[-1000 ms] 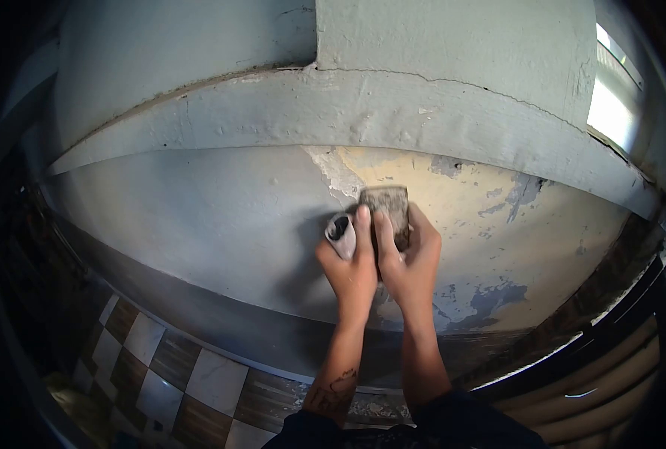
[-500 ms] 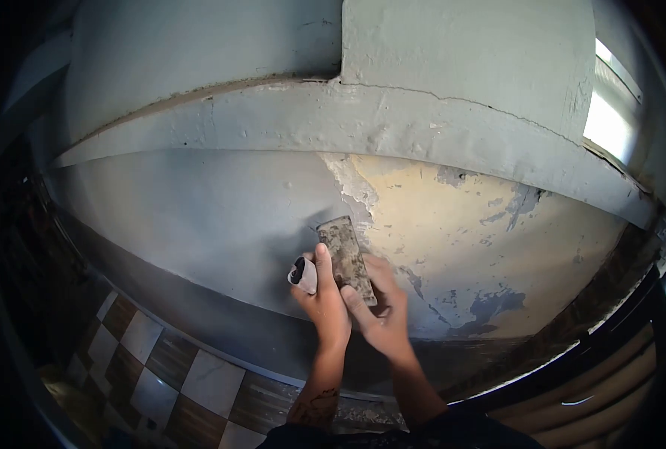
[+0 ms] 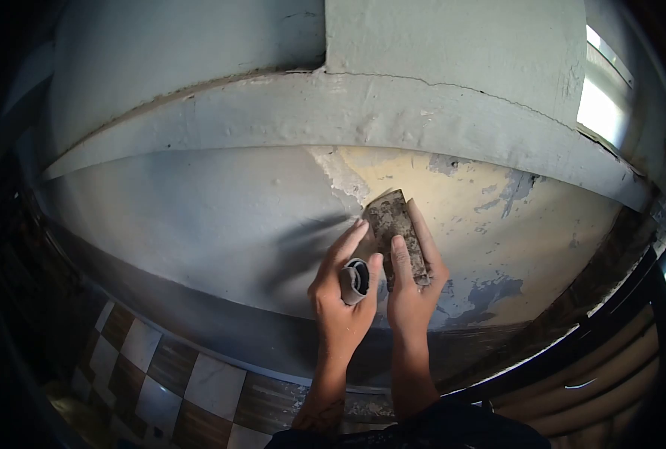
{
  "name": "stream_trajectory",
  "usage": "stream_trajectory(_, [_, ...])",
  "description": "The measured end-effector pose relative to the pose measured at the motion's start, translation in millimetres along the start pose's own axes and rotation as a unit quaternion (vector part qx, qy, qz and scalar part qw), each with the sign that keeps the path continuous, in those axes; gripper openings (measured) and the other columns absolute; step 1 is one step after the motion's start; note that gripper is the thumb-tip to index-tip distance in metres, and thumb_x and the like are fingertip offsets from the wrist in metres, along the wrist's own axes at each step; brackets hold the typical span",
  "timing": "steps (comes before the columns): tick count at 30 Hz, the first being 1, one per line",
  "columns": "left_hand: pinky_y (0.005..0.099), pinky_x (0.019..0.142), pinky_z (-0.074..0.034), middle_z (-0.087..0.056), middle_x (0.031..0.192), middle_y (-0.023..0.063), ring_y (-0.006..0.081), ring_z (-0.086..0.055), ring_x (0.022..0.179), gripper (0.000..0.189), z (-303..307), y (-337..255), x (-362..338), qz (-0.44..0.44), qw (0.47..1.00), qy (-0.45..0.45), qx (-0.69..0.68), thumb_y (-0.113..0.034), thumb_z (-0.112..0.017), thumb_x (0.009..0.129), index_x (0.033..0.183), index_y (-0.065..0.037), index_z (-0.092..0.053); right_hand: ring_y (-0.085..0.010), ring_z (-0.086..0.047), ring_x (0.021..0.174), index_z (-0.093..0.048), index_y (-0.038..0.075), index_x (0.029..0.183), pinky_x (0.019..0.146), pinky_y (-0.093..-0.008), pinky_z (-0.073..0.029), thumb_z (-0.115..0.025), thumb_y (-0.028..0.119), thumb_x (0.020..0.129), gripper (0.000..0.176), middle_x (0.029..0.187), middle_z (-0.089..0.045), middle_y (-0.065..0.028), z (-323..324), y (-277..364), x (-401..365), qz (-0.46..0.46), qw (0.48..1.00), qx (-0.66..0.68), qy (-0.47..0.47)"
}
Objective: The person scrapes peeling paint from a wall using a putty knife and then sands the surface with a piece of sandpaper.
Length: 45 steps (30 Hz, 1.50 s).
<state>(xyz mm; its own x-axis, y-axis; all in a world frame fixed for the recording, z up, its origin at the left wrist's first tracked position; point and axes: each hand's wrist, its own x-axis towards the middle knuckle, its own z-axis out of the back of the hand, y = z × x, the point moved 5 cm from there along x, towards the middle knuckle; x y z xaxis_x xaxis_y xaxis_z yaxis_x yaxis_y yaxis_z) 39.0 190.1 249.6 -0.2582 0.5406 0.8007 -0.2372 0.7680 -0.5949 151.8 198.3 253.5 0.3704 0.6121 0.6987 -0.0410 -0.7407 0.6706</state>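
Note:
In the head view my right hand (image 3: 413,295) grips a flat, stained rectangular block (image 3: 395,224), thumb across its face and fingers along its right edge. The block is tilted, close over the peeling wall. Between the thumb and fingers of my left hand (image 3: 342,310) sits a small rolled-up sheet of sandpaper (image 3: 353,283), pale outside and dark inside. The fingers of that hand reach up beside the block's left edge. Cream wall surface (image 3: 452,213) with grey flaked patches shows to the right, smooth grey paint (image 3: 206,217) to the left.
Above the hands runs a protruding grey ledge (image 3: 258,116) with a crack along its top. A bright window (image 3: 602,108) is at the upper right. Checkered floor tiles (image 3: 213,382) lie at the lower left, and brown slats (image 3: 609,396) at the lower right.
The block has moved right and up with my right hand, which now holds it alone. My left hand has come off the block and turned, still holding the rolled sandpaper.

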Motion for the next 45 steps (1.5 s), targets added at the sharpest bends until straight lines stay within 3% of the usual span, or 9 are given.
stream_trajectory(3, [0.036, 0.089, -0.045, -0.054, 0.118, 0.0221, 0.0329, -0.054, 0.109, 0.036, -8, -2, 1, -0.029, 0.998, 0.047, -0.013, -0.006, -0.063, 0.079, 0.113, 0.001, -0.056, -0.0135, -0.054, 0.099, -0.046, -0.006, 0.124, 0.084, -0.0251, -0.043, -0.051, 0.0, 0.086, 0.039, 0.116, -0.057, -0.0164, -6, 3, 1, -0.001, 1.0, 0.019, -0.005])
stream_trajectory(6, [0.033, 0.095, -0.039, -0.054, 0.12, 0.0212, 0.028, -0.051, 0.114, 0.036, -7, -6, 8, -0.015, 0.997, 0.068, -0.015, 0.001, -0.057, 0.079, 0.115, 0.004, -0.054, -0.0132, -0.054, 0.097, -0.046, -0.006, 0.124, 0.084, -0.0255, -0.043, -0.05, -0.001, 0.086, 0.039, 0.113, -0.058, -0.0167, -7, 2, 4, 0.006, 0.999, 0.035, -0.019])
stream_trajectory(15, [0.0343, 0.082, -0.05, -0.045, 0.13, 0.0169, 0.033, -0.052, 0.11, 0.057, -2, 0, 24, -0.069, 0.969, 0.236, 0.021, -0.001, -0.061, 0.068, 0.124, -0.008, -0.051, -0.0143, -0.057, 0.094, -0.046, -0.009, 0.122, 0.079, -0.0246, -0.046, -0.049, -0.003, 0.085, 0.038, 0.113, -0.057, -0.02, -9, 2, 0, 0.053, 0.992, 0.016, -0.113])
stream_trajectory(21, [0.0344, 0.078, -0.052, -0.045, 0.131, 0.0121, 0.031, -0.053, 0.109, 0.067, -2, -5, 22, -0.056, 0.963, 0.25, 0.078, -0.001, -0.062, 0.063, 0.127, -0.013, -0.048, -0.0176, -0.055, 0.099, -0.049, -0.011, 0.118, 0.086, -0.0282, -0.044, -0.049, -0.006, 0.081, 0.038, 0.113, -0.057, -0.0199, -6, 7, 6, 0.03, 0.995, 0.006, -0.093])
stream_trajectory(28, [0.0338, 0.077, -0.052, -0.045, 0.131, 0.0126, 0.0304, -0.053, 0.109, 0.067, -2, 2, 23, -0.039, 0.956, 0.271, 0.104, 0.002, -0.06, 0.061, 0.126, -0.012, -0.049, -0.0215, -0.057, 0.101, -0.051, -0.011, 0.117, 0.086, -0.0286, -0.045, -0.048, -0.008, 0.082, 0.034, 0.113, -0.057, -0.0221, -9, 4, 2, 0.084, 0.991, -0.024, -0.099])
stream_trajectory(37, [0.0359, 0.084, -0.048, -0.044, 0.131, 0.0169, 0.0332, -0.05, 0.113, 0.055, -4, -5, 31, -0.066, 0.964, 0.224, 0.128, 0.002, -0.052, 0.071, 0.125, -0.008, -0.05, -0.0187, -0.058, 0.098, -0.053, -0.008, 0.115, 0.084, -0.0267, -0.045, -0.049, -0.007, 0.082, 0.033, 0.111, -0.059, -0.0206, -17, 7, 14, 0.073, 0.992, -0.015, -0.104])
stream_trajectory(40, [0.0362, 0.087, -0.047, -0.045, 0.13, 0.0201, 0.0349, -0.049, 0.115, 0.05, 2, -5, 36, -0.112, 0.969, 0.196, 0.101, -0.002, -0.053, 0.075, 0.125, -0.004, -0.049, -0.0157, -0.061, 0.09, -0.055, -0.008, 0.114, 0.079, -0.024, -0.046, -0.051, -0.006, 0.081, 0.033, 0.104, -0.063, -0.0176, -25, 17, 19, 0.127, 0.988, -0.001, -0.086])
stream_trajectory(44, [0.0337, 0.087, -0.046, -0.05, 0.124, 0.0194, 0.0319, -0.052, 0.113, 0.048, 5, -15, 19, -0.061, 0.975, 0.199, 0.076, -0.001, -0.063, 0.074, 0.121, -0.003, -0.053, -0.0148, -0.06, 0.088, -0.053, -0.006, 0.117, 0.076, -0.0239, -0.047, -0.056, -0.005, 0.081, 0.036, 0.105, -0.063, -0.0169, -10, 9, 6, 0.076, 0.995, 0.01, -0.071])
stream_trajectory(45, [0.033, 0.095, -0.037, -0.053, 0.121, 0.0214, 0.0269, -0.05, 0.116, 0.045, 6, -18, 14, 0.005, 0.983, 0.178, 0.049, 0.004, -0.06, 0.072, 0.117, 0.006, -0.053, -0.0148, -0.06, 0.088, -0.053, -0.006, 0.117, 0.076, -0.0239, -0.047, -0.056, -0.005, 0.081, 0.036, 0.105, -0.063, -0.0169, -4, 8, 7, 0.078, 0.994, 0.014, -0.071])
